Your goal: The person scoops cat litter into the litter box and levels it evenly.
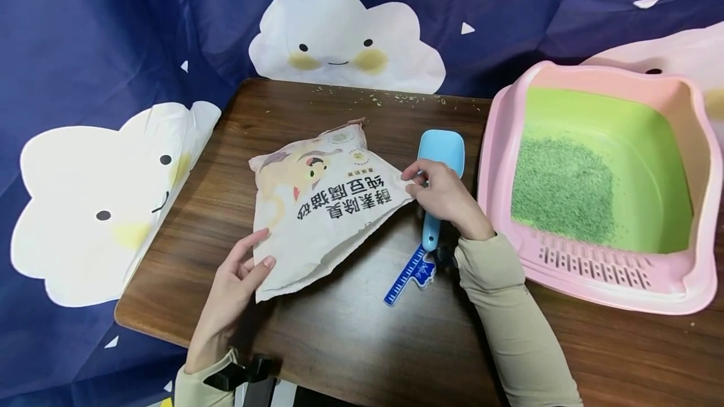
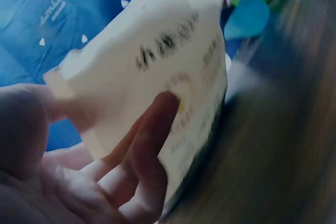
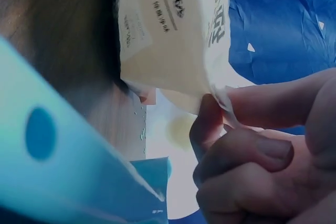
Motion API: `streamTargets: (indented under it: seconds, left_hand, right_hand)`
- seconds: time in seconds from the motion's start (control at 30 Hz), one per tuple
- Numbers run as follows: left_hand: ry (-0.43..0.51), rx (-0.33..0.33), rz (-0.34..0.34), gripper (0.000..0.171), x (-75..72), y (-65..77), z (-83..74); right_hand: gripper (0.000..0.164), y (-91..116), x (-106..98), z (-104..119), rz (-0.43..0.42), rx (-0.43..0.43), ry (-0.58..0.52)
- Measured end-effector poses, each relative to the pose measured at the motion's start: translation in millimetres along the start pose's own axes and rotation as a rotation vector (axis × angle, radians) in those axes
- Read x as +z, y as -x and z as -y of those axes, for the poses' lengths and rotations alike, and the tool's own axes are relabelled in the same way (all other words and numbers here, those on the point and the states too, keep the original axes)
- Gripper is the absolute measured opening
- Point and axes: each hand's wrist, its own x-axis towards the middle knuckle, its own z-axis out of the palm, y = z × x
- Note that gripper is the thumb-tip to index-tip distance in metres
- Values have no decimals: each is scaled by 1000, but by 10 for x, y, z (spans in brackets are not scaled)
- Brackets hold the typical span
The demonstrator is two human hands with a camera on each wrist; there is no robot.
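Observation:
A white bag of cat litter [image 1: 308,237], printed with a cat and dark lettering, is held tilted over the brown table. My left hand [image 1: 234,284] grips its near left corner, thumb on top; in the left wrist view the fingers [image 2: 152,129] lie along the bag's underside. At the right corner, my right hand [image 1: 444,196] pinches the bag's edge between thumb and forefinger, seen up close in the right wrist view. The bag's opening, if any, cannot be made out. Under the right hand lies a light blue litter scoop [image 1: 441,143], its middle partly hidden.
A pink-rimmed litter box [image 1: 494,162] with a green inside stands at the right and holds green litter granules [image 1: 560,187]. Touching the scoop's handle end is a blue ruler-like piece [image 1: 403,278]. Pale crumbs [image 1: 396,98] lie along the table's [image 1: 339,338] back edge.

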Motion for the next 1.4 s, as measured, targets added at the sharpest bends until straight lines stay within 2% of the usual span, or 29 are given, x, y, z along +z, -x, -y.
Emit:
streamTargets:
  seconds: [0.13,0.23,0.3,0.43,0.53,0.7,0.8,0.93,1.07,1.13,1.2,1.27,1.4]
  left_hand:
    - [24,-24,-58,45,46,-46,2]
    - [-20,-38,-108,44,59,-72,14]
    - [-116,-14,-151,45,56,-81,20]
    - [-362,92,-275,37,44,-95,21]
    - [-467,181,-346,29,34,-114,3]
    - [-479,271,-449,22,6,-168,-64]
    - [-441,311,-512,16,16,-207,-139]
    - [-459,349,-596,9,60,-252,-221]
    - [-528,340,-671,7,85,-274,-218]
    - [-536,334,-685,6,88,-278,-204]
    - [-529,331,-690,5,85,-279,-183]
    - [-539,339,-693,5,78,-281,-165]
    - [-590,385,-747,7,105,-249,-169]
  right_hand:
    - [20,-18,14,-2,-21,-13,26]
    - [20,-26,16,-1,-41,-13,67]
    - [21,-31,13,1,-45,-6,80]
    - [21,-41,2,8,-57,-8,69]
    - [21,-47,-8,13,-78,-29,42]
    - [21,-55,-17,27,-108,-61,-129]
    - [20,-59,-5,32,-148,-99,-210]
    - [21,-45,18,45,-194,-177,-142]
    - [30,-18,20,66,-140,-212,-2]
    - [33,-17,26,77,-105,-213,52]
    - [32,-24,39,82,-111,-222,94]
    - [25,-38,58,76,-165,-234,118]
    - [16,-40,49,61,-368,-261,119]
